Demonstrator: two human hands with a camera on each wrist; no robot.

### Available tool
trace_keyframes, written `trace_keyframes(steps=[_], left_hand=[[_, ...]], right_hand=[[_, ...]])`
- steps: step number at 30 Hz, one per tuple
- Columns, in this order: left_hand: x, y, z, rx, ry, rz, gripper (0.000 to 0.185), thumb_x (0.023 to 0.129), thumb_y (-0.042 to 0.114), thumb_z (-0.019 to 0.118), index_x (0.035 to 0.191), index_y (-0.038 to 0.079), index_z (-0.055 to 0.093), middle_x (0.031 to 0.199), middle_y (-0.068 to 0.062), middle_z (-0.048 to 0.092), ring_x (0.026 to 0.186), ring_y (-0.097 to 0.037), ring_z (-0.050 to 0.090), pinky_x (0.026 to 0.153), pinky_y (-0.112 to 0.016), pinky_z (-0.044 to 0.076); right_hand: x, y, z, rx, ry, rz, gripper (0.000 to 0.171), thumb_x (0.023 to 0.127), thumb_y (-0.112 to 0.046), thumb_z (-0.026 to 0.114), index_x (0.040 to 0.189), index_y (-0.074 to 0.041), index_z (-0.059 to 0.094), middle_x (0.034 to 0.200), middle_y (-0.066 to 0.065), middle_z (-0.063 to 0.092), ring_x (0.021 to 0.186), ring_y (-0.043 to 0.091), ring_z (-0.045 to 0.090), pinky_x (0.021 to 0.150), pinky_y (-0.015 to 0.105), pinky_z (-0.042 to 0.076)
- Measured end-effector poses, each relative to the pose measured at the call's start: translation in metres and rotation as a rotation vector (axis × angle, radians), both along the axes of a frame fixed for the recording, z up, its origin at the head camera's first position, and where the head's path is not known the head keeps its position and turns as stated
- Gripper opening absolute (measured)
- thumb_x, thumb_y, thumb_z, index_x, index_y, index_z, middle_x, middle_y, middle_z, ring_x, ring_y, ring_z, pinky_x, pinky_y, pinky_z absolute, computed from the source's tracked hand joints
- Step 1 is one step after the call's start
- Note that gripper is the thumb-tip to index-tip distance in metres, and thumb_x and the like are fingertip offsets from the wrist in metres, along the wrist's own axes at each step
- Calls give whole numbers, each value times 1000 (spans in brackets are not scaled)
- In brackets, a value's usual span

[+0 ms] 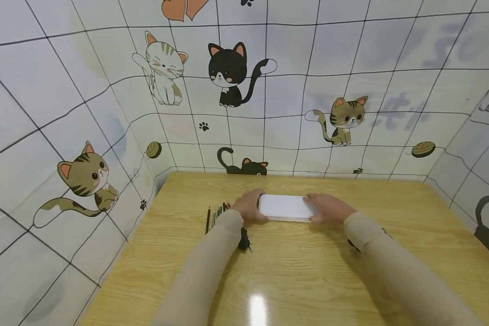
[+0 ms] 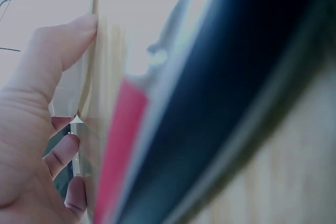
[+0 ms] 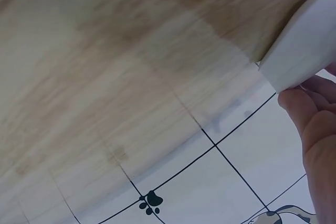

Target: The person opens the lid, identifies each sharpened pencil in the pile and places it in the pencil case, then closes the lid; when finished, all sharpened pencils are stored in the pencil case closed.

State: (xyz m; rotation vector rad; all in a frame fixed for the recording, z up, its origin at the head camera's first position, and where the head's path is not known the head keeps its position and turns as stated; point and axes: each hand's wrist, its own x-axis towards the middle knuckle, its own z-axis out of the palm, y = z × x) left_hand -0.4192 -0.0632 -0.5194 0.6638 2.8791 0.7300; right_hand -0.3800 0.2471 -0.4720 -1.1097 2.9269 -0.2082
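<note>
A white box (image 1: 287, 206) lies flat side up on, or just above, the middle of the far half of the wooden surface (image 1: 301, 276); which of the two, I cannot tell. The left hand (image 1: 250, 206) has one end and the right hand (image 1: 329, 208) the other, each grip spread only to the box's width, thumb on the near side and fingers toward the far side. Just left of the left hand, several pencils (image 1: 208, 220) lie side by side, partly hidden by the beige left sleeve (image 1: 205, 258). A small black item (image 1: 243, 240) sits beside that sleeve, too unclear to name. Behind the surface rises a pale wall (image 1: 289, 95) with black grid lines, cartoon cats and paw prints.
</note>
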Motion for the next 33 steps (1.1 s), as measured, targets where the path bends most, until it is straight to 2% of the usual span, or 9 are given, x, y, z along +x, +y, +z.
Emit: trace_keyframes(steps=[5, 12, 18, 20, 25, 26, 29, 31, 33], left_hand=[[0, 1, 1, -12, 6, -2, 89, 68, 49, 92, 141, 19, 52, 127, 3, 60, 113, -20, 55, 93, -47, 49], [0, 2, 0, -30, 2, -2, 90, 67, 51, 92, 142, 22, 51, 126, 6, 60, 112, -19, 55, 94, -50, 46], [0, 4, 1, -36, -3, -10, 91, 68, 51, 91, 143, 22, 50, 128, 5, 60, 112, -19, 55, 96, -51, 44], [1, 4, 2, -27, -12, -12, 91, 67, 51, 91, 144, 22, 51, 128, 5, 60, 112, -19, 55, 96, -50, 44], [3, 1, 6, -6, -34, -7, 93, 67, 51, 92, 146, 24, 49, 130, 6, 59, 116, -20, 53, 99, -50, 43], [4, 0, 7, -5, -36, -1, 93, 68, 50, 92, 146, 25, 49, 130, 7, 59, 116, -20, 52, 99, -50, 43], [7, 0, 8, 1, -34, 21, 93, 66, 49, 94, 145, 24, 51, 127, 7, 60, 113, -20, 53, 98, -50, 43], [8, 0, 7, -3, -31, 26, 93, 66, 48, 94, 145, 23, 51, 126, 6, 61, 113, -20, 53, 98, -51, 43], [7, 1, 6, -13, -25, 16, 95, 66, 49, 94, 146, 23, 50, 129, 5, 60, 115, -21, 53, 98, -51, 42]], right_hand=[[4, 0, 0, 17, 6, 13, 72, 84, -27, 75, 139, 14, 51, 141, 36, 50, 125, 52, 53, 105, 58, 43], [12, -9, -8, 139, 117, 2, 71, 88, -30, 65, 139, 16, 49, 142, 36, 49, 132, 47, 51, 108, 52, 44], [21, -31, 1, 235, 33, -88, 73, 84, -19, 64, 147, 10, 43, 142, 42, 44, 131, 53, 47, 103, 57, 46], [23, -39, 4, 268, 11, -115, 69, 88, -16, 61, 149, 9, 40, 141, 43, 44, 130, 54, 47, 102, 59, 47], [25, -51, 3, 308, 62, -137, 70, 92, -21, 67, 151, 8, 39, 136, 44, 47, 126, 56, 49, 99, 60, 49], [25, -53, 1, 313, 84, -135, 73, 91, -22, 69, 150, 8, 40, 135, 44, 48, 125, 57, 50, 96, 60, 50], [25, -59, -4, 291, 148, -137, 76, 85, -22, 77, 147, 9, 44, 126, 43, 53, 114, 56, 55, 74, 55, 58], [27, -62, -7, 278, 189, -140, 74, 82, -18, 80, 143, 9, 47, 119, 42, 56, 105, 52, 58, 57, 48, 57], [31, -62, -9, 287, 235, -150, 67, 84, -13, 78, 141, 8, 50, 112, 39, 58, 99, 50, 60, 48, 43, 54]])
